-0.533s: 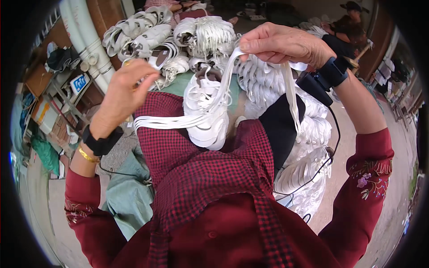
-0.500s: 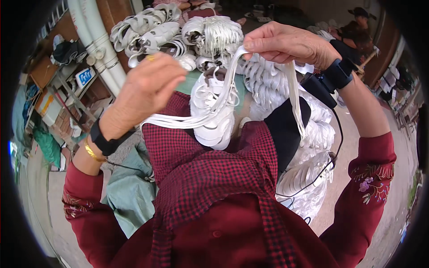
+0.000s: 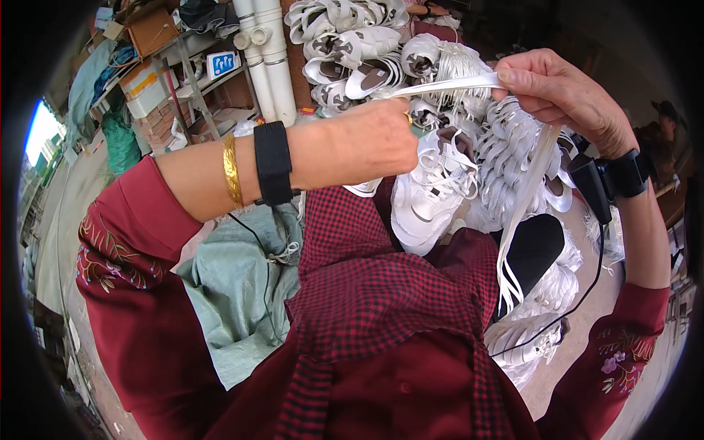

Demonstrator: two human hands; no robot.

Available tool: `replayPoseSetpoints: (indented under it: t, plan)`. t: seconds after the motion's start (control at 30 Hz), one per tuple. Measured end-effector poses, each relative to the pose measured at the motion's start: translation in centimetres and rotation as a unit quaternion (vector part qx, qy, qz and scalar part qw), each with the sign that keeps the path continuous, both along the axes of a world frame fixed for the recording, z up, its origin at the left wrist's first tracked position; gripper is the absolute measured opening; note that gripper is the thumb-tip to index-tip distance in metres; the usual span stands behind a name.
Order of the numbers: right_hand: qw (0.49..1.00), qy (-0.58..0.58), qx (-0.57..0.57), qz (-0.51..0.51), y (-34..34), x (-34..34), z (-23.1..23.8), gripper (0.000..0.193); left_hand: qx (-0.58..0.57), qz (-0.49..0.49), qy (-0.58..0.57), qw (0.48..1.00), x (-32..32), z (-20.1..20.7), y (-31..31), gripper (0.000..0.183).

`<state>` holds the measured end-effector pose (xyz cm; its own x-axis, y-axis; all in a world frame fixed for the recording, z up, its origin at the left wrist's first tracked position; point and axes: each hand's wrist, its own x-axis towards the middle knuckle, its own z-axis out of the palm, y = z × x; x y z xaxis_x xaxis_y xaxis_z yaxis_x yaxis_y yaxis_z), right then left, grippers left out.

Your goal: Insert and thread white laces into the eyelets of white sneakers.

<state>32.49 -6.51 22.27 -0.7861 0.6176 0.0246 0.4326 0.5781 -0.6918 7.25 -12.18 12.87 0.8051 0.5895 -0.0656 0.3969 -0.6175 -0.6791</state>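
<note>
My right hand (image 3: 561, 95) is raised at the upper right, pinching a bundle of white shoelaces (image 3: 455, 84). The loose ends hang from it past my knee. My left hand (image 3: 367, 143) reaches across the middle with its fingers curled closed. The bundle runs in a straight line from the right hand to the top of the left fist, where it appears gripped; the left fingertips are hidden. Just beyond the left hand, a white shoe (image 3: 433, 194) with loosely threaded laces rests toe toward me at my knees. Part of another white shoe (image 3: 363, 188) shows under the left wrist.
Stacked white shoe uppers (image 3: 363, 48) stand ahead, with more piled on the right (image 3: 506, 147). A green sack (image 3: 235, 286) lies to my left. White pipes (image 3: 275, 66) and a cluttered rack (image 3: 198, 88) stand at the far left. A black cable (image 3: 579, 301) dangles from the right wrist.
My left hand has moved right and closed at the laces, which hung in a curve over the shoe and are now stretched between both hands. The view has turned left.
</note>
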Motion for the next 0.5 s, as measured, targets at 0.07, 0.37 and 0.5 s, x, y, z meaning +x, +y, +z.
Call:
replayPoseSetpoints:
  t: [0.07,0.37,0.5]
  plan:
    - [0.999,0.003,-0.031,-0.039,0.2,-0.2,-1.4,0.04,-0.039,0.034,-0.079,0.996,-1.6,1.2,0.3,0.008]
    - [0.975,0.138,-0.174,0.001,1.6,-3.4,-6.3,0.032,-0.167,0.181,-0.337,0.909,-3.5,7.7,2.5,0.024]
    - [0.928,0.279,-0.228,0.09,-0.5,-6.3,-5.9,0.032,-0.041,0.12,-0.383,0.915,-2.6,11.5,4.1,0.025]
